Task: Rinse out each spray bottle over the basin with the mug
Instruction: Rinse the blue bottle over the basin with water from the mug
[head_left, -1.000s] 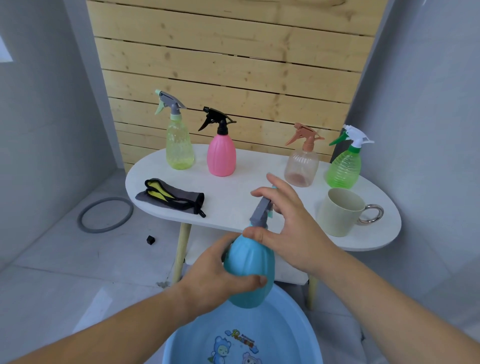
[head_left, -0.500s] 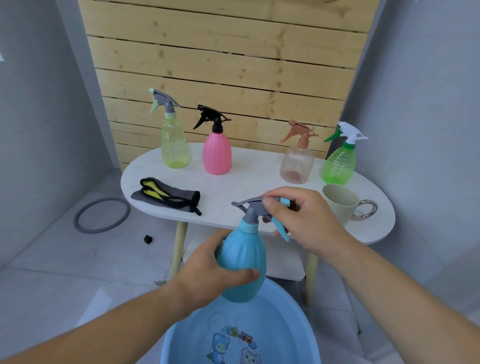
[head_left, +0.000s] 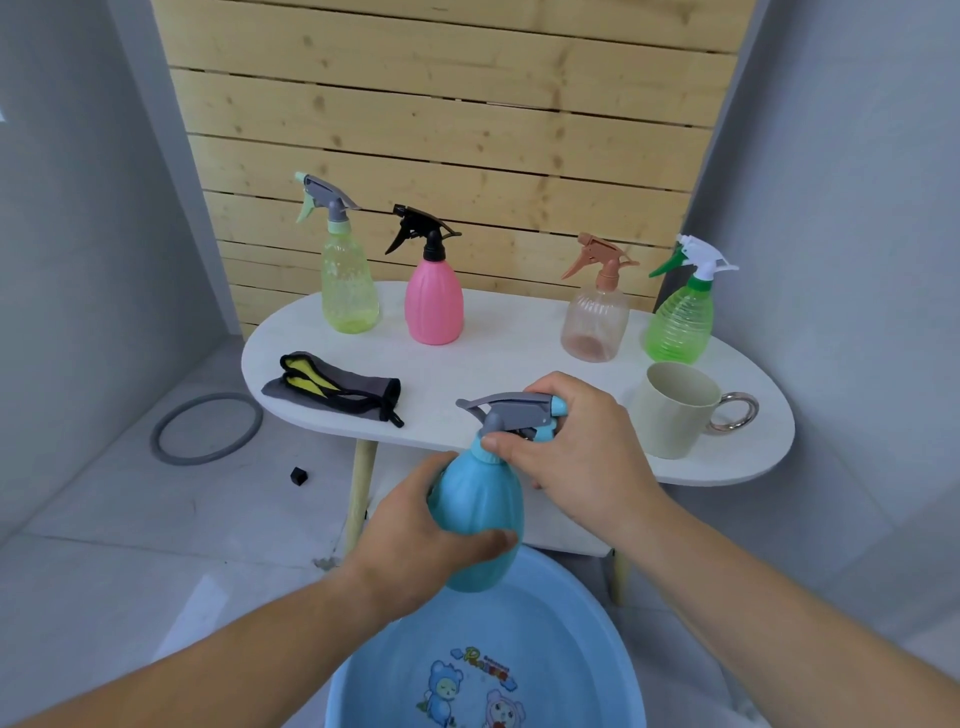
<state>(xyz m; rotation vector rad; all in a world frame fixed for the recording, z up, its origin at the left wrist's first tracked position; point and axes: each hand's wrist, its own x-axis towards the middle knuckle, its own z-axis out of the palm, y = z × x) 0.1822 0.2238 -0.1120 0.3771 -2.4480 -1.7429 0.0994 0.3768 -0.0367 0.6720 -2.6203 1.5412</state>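
Observation:
My left hand (head_left: 415, 525) grips the body of a blue spray bottle (head_left: 480, 512), held upright above the blue basin (head_left: 597, 654) on the floor. My right hand (head_left: 582, 447) is wrapped round its grey trigger head (head_left: 511, 408) and neck. On the white table (head_left: 498, 364) stand a yellow-green bottle (head_left: 347, 283), a pink bottle (head_left: 434, 299), a clear brownish bottle (head_left: 596, 317) and a green bottle (head_left: 680, 319). A pale mug (head_left: 672, 410) with a metal handle sits at the table's right front.
Grey and yellow gloves (head_left: 335, 387) lie on the table's left front. A grey ring (head_left: 207, 428) and a small black block (head_left: 297, 475) lie on the floor to the left. A wooden slat wall stands behind the table.
The trigger head has turned round on the bottle: first end-on, now with its nozzle to the right. My right hand has shifted from over the head down to the head and neck.

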